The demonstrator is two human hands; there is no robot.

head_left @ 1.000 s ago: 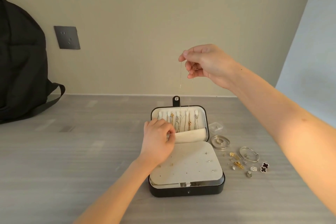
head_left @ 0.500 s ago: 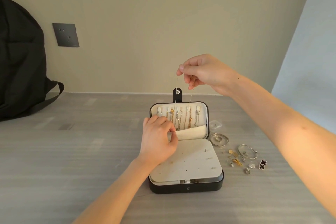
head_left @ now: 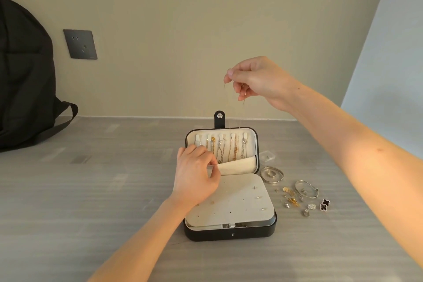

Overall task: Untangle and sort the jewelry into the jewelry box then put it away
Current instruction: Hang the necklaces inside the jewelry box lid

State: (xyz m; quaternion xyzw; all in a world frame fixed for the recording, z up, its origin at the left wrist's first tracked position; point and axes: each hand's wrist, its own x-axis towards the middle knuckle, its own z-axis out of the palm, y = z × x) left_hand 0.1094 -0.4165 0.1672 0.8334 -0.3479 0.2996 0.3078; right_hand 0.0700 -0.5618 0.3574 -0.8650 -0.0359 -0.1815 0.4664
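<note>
A black jewelry box (head_left: pixel 231 232) lies open on the grey table, its cream lid (head_left: pixel 254 142) upright with several chains hung on hooks. My right hand (head_left: pixel 256 81) is raised above the lid and pinches a thin gold necklace (head_left: pixel 240 117) that hangs down into the lid. My left hand (head_left: pixel 194 176) pinches the edge of the cream pocket flap (head_left: pixel 238 166) at the lid's bottom and pulls it outward. A cream earring panel (head_left: pixel 238 201) with a few studs covers the box's base.
Right of the box lie a small clear case (head_left: pixel 267 157), a ring inside a round bangle (head_left: pixel 272 174), a silver bracelet (head_left: pixel 306 189) and several loose earrings and charms (head_left: pixel 302 204). A black backpack (head_left: pixel 25 71) leans on the wall at far left beside a wall socket (head_left: pixel 80 44).
My right hand has come down toward the lid, lowering the necklace. My left hand keeps holding the pocket flap.
</note>
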